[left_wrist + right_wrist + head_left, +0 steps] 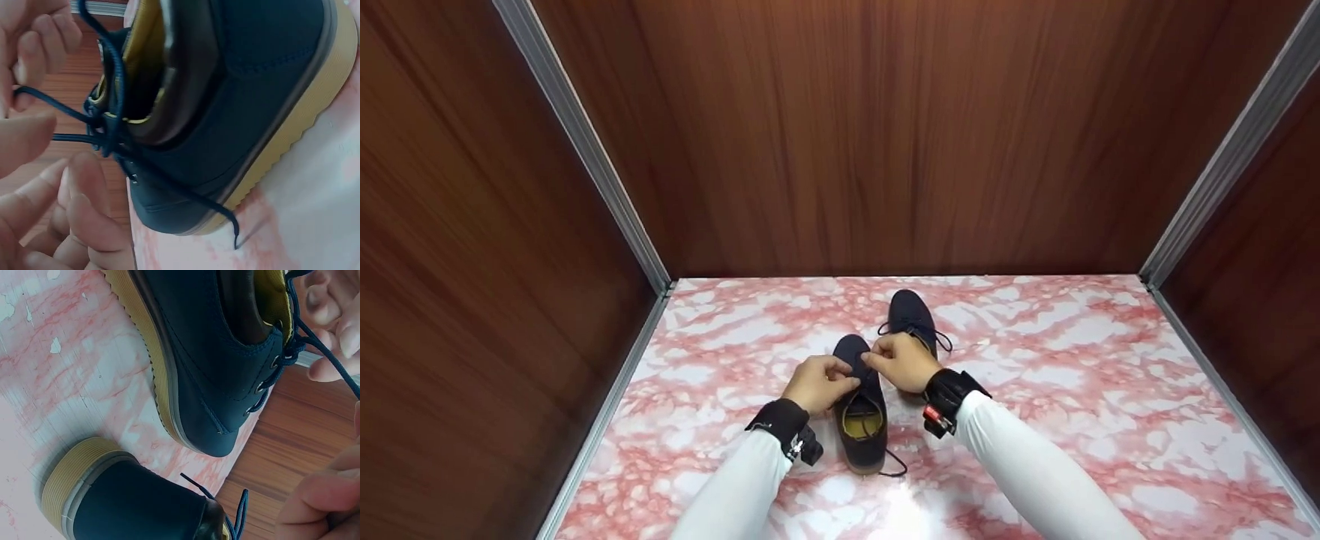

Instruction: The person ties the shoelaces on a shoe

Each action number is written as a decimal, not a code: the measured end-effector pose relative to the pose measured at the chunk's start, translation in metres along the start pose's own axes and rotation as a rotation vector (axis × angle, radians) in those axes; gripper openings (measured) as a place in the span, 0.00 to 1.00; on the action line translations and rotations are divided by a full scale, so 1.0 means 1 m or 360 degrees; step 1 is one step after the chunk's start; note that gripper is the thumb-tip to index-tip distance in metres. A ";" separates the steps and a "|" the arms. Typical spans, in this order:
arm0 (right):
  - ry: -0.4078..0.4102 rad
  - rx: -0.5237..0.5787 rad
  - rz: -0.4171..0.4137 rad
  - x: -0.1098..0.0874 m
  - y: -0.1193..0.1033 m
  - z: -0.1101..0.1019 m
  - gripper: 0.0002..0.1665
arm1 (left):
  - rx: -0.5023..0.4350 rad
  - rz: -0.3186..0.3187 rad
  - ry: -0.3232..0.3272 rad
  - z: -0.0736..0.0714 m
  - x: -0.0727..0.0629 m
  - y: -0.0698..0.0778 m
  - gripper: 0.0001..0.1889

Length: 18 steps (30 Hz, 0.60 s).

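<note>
A dark navy lace-up shoe (861, 450) with a yellow lining and tan ridged sole stands upright between the two hands, its toe pointing away. Over its front, the left hand (819, 384) pinches with thumb and fingers from the left side. Close by on the other side, the right hand (904, 363) does the same. In the left wrist view the dark blue shoelace (62, 106) runs from a knot at the shoe's throat to the fingers. One loose lace end hangs down the shoe's side. Exact fingertip contact is partly hidden.
A second navy shoe (910, 307) stands ahead and to the right, partly behind the right hand, its laces loose. Both are on a red-and-white marbled surface (1050, 420). Brown wood-grain panels (855, 142) with grey metal edging (592, 150) enclose the back and sides.
</note>
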State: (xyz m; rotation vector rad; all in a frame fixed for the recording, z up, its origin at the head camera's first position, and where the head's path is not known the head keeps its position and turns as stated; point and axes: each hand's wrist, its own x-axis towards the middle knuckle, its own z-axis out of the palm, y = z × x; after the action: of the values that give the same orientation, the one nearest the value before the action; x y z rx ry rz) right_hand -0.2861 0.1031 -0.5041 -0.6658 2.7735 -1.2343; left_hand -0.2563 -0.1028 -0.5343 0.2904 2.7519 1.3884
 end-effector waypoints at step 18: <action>0.0021 0.0069 0.0005 0.000 0.000 -0.004 0.15 | 0.0166 0.0118 0.0156 0.012 0.002 -0.003 0.04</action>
State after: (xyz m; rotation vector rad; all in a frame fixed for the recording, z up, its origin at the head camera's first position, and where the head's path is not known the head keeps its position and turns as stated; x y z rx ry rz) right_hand -0.2871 0.1057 -0.5018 -0.6520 2.7482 -1.2990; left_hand -0.2574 -0.0946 -0.5439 0.3405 2.9280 1.3112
